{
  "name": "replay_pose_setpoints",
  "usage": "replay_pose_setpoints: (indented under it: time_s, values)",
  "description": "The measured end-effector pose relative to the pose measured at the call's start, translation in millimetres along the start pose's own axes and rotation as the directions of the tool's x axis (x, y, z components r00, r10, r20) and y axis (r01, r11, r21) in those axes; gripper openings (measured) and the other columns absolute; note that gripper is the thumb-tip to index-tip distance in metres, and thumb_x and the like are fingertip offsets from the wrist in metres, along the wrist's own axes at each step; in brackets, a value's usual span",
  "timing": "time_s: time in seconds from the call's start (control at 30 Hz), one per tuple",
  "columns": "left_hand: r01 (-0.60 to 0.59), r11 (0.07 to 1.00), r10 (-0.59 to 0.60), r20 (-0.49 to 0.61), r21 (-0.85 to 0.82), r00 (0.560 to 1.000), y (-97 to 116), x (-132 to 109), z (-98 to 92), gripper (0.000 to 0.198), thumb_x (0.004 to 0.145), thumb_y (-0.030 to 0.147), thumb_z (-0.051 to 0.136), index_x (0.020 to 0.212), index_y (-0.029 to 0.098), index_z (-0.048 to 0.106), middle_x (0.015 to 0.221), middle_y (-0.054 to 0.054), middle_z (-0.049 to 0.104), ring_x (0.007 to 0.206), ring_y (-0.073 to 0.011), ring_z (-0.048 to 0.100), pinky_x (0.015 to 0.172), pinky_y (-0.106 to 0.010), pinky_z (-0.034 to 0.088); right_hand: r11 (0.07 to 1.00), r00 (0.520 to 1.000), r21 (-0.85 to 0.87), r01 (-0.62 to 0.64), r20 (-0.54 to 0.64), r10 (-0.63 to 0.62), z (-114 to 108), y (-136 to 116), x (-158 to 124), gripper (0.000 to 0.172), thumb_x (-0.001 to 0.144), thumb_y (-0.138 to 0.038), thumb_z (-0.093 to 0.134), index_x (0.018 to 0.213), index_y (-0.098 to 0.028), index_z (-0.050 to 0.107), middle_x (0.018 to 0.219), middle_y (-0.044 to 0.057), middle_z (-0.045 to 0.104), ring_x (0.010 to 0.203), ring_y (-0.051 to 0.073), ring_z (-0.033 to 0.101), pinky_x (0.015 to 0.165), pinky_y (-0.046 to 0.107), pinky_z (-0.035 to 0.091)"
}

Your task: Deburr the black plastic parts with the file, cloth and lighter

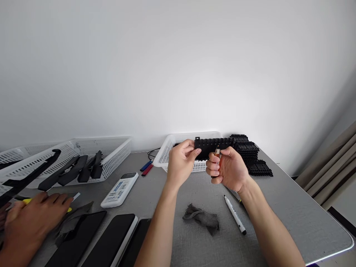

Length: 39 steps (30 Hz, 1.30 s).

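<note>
In front of me, my left hand [182,159] pinches the left end of a black plastic strip [211,142] with a scalloped upper edge. My right hand [229,168] is wrapped round an upright orange lighter [217,152], its top close to the strip's lower side. The thumb lies near the lighter's top; whether there is a flame I cannot tell. Behind the strip stands a white basket [164,154], partly hidden by my hands. Stacked black plastic parts [250,154] lie to the right of it.
A crumpled grey cloth [201,218] and a white marker [235,215] lie nearest me. Leftward are a white power bank [120,190], black-screened phones [111,241] and baskets [118,157] holding black parts. Another person's hand [36,218] works at far left. The table edge [330,254] runs right.
</note>
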State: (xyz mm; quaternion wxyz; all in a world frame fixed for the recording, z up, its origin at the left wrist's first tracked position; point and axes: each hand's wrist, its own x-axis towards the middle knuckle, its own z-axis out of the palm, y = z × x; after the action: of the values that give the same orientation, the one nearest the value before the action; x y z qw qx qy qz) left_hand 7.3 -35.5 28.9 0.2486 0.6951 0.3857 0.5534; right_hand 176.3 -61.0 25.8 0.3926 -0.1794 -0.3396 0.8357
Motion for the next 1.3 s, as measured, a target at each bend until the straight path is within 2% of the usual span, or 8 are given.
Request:
replay_pose_setpoints:
  time_s: [0.27,0.47,0.53,0.63,0.77,0.83,1.07,1.3]
  values:
    - [-0.038,0.996,0.036,0.023,0.083,0.999,9.4,-5.3,16.7,0.018,0.085,0.018,0.054,0.069,0.020,0.047,0.057,0.006,0.045,0.053,-0.0095,0.042,0.054,-0.021,0.034,0.988,0.998,-0.141,-0.063,0.003,0.064,7.1,9.4,4.2,0.027,0.072,-0.046,0.049,0.068,-0.021,0.040,0.063,-0.005,0.028,0.055,0.010,0.020,0.046,0.020,0.010]
    - [0.030,1.000,-0.030,-0.056,-0.004,0.998,1.1,-1.4,9.2,0.018,0.083,0.026,0.061,0.071,0.021,0.050,0.053,0.006,0.045,0.050,-0.0100,0.042,0.051,-0.022,0.032,0.961,0.987,-0.247,0.126,-0.065,-0.146,15.2,1.6,-8.7,0.034,0.077,-0.051,0.058,0.073,-0.022,0.042,0.066,-0.005,0.030,0.057,0.010,0.022,0.046,0.021,0.011]
    - [0.085,0.989,-0.095,-0.078,-0.121,0.992,-2.3,1.0,6.2,0.014,0.080,0.030,0.066,0.078,0.020,0.055,0.057,0.004,0.055,0.055,-0.0120,0.051,0.055,-0.022,0.037,0.916,0.933,-0.304,0.263,-0.163,-0.322,13.7,-2.3,-12.2,0.031,0.075,-0.042,0.066,0.074,-0.022,0.041,0.065,-0.006,0.029,0.057,0.010,0.022,0.047,0.021,0.011]
    - [0.186,0.931,-0.225,-0.094,-0.313,0.970,-4.9,4.1,3.6,0.027,0.073,0.033,0.073,0.092,0.019,0.059,0.065,0.001,0.067,0.064,-0.0158,0.062,0.060,-0.024,0.044,0.766,0.759,-0.474,0.435,-0.265,-0.595,5.5,-7.6,-14.0,0.035,0.072,-0.035,0.073,0.071,-0.023,0.040,0.064,-0.007,0.028,0.057,0.010,0.023,0.047,0.022,0.012]
    - [0.254,0.853,-0.339,-0.114,-0.456,0.934,-3.5,5.7,4.0,0.043,0.065,0.033,0.079,0.098,0.020,0.055,0.071,0.000,0.071,0.067,-0.0156,0.065,0.060,-0.023,0.045,0.570,0.557,-0.708,0.417,-0.296,-0.776,-6.5,-9.6,-10.3,0.032,0.074,-0.041,0.075,0.082,-0.024,0.051,0.063,-0.008,0.032,0.055,0.010,0.025,0.048,0.024,0.019]
    - [0.247,0.816,-0.354,-0.114,-0.523,0.928,-1.9,5.7,5.4,0.050,0.064,0.031,0.080,0.103,0.021,0.052,0.075,-0.001,0.073,0.071,-0.0167,0.067,0.061,-0.024,0.048,0.544,0.541,-0.756,0.364,-0.304,-0.784,-9.7,-7.5,-6.1,0.036,0.075,-0.046,0.076,0.093,-0.024,0.054,0.064,-0.008,0.032,0.055,0.010,0.026,0.048,0.025,0.021]
    - [0.298,0.784,-0.337,0.029,-0.545,0.941,0.3,4.2,6.4,0.057,0.064,0.024,0.080,0.110,0.022,0.048,0.088,-0.001,0.072,0.078,-0.0180,0.069,0.068,-0.029,0.055,0.518,0.553,-0.769,0.375,-0.263,-0.791,-18.4,-1.7,5.1,0.051,0.080,-0.055,0.069,0.064,-0.024,0.032,0.061,-0.006,0.028,0.056,0.010,0.022,0.049,0.027,0.020]
    - [0.293,0.919,-0.169,0.406,-0.264,0.898,2.5,-1.8,5.1,0.046,0.079,0.036,0.075,0.120,0.021,0.060,0.107,-0.009,0.072,0.100,-0.0246,0.069,0.084,-0.034,0.055,0.450,0.491,-0.816,0.362,-0.243,-0.837,-23.7,-9.3,0.0,0.038,0.082,-0.052,0.066,0.069,-0.021,0.049,0.063,-0.006,0.029,0.058,0.011,0.025,0.053,0.026,0.022]
